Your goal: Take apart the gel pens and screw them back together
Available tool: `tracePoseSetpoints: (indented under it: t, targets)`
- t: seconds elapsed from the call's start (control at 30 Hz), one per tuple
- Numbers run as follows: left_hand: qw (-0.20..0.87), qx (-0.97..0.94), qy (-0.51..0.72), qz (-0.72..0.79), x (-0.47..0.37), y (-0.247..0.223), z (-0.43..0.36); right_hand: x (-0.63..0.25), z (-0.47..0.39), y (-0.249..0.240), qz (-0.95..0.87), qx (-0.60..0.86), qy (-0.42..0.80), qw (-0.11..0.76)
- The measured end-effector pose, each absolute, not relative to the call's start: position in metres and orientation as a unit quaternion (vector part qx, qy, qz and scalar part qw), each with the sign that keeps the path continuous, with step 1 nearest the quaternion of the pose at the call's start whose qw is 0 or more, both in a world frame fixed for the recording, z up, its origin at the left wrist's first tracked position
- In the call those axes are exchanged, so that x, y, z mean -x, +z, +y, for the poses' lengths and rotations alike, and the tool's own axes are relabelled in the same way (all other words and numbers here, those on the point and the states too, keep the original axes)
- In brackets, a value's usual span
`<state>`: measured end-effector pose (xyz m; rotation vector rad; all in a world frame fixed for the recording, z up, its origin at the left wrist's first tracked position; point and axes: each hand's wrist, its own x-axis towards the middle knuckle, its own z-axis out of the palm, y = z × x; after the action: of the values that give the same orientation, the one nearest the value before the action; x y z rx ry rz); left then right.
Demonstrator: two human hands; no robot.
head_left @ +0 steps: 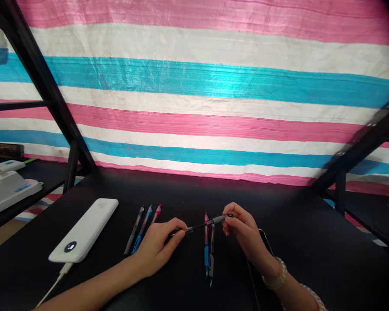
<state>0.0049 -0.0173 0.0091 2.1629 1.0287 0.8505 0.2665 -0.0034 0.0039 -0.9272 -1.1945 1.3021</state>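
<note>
My left hand [158, 248] pinches the clear barrel end of a black-and-grey pen [199, 226] above the table. My right hand [244, 233] holds its grey grip [219, 219] between thumb and fingertips. A thin dark stretch shows between the two ends, so the pen looks drawn apart. Beneath it lie a blue-gripped pen [206, 255] with a red upper end and a grey-gripped pen [212, 259], side by side. Left of my left hand rest a grey pen [134, 231], a blue pen [143, 231] and a red pen [156, 214], partly covered by that hand.
On the black table [181, 190], a white power bank [90, 229] with a white cable [56, 280] lies left. A phone-like slab [266, 242] sits partly under my right forearm. Black frame bars [42, 77] flank the striped sheet [214, 116]. A white device [13, 190] stands far left.
</note>
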Motion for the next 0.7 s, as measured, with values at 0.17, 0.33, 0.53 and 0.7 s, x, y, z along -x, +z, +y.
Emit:
tracePoseSetpoints:
  t: [0.17, 0.33, 0.53, 0.7]
  targets:
    - [0.296, -0.808, 0.330, 0.388, -0.005, 0.009, -0.017, -0.267, -0.003, 0.005, -0.482, 0.399, 0.545, 0.558]
    - [0.297, -0.808, 0.329, 0.389, -0.004, 0.010, -0.017, -0.268, -0.002, 0.005, -0.478, 0.390, 0.550, 0.562]
    - [0.288, -0.809, 0.333, 0.389, -0.005, 0.009, -0.017, -0.268, -0.003, 0.004, -0.510, 0.376, 0.547, 0.547]
    - [0.288, -0.802, 0.345, 0.394, -0.007, 0.009, -0.016, -0.262, -0.008, 0.015, -0.563, 0.368, 0.559, 0.485]
